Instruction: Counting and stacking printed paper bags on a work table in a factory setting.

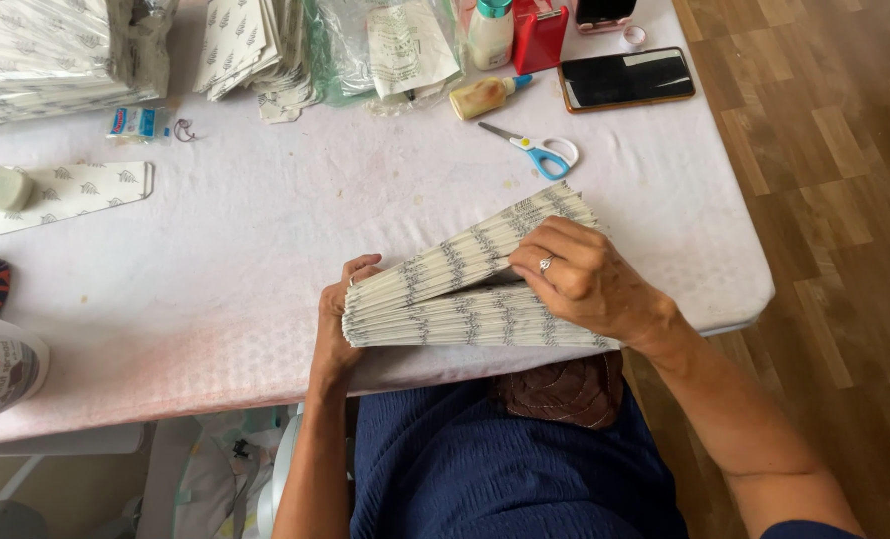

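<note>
Both hands grip one thick stack of patterned cards point(465, 294) at the near edge of the counter point(265, 250). Left hand point(337, 324) clamps the stack's left end, thumb on top. Right hand point(585, 279) curls its fingers into the splayed right end, parting the stack into two wedges (a ring shows on one finger). Judgement: keeping the left end pinched square while fanning the right prevents slippage. Count on the counter: one pair of blue-handled scissors point(540, 150), one dark phone point(624, 78), one small glue bottle point(485, 96), one red dispenser point(538, 35), further card piles point(45, 50) at the far edge.
</note>
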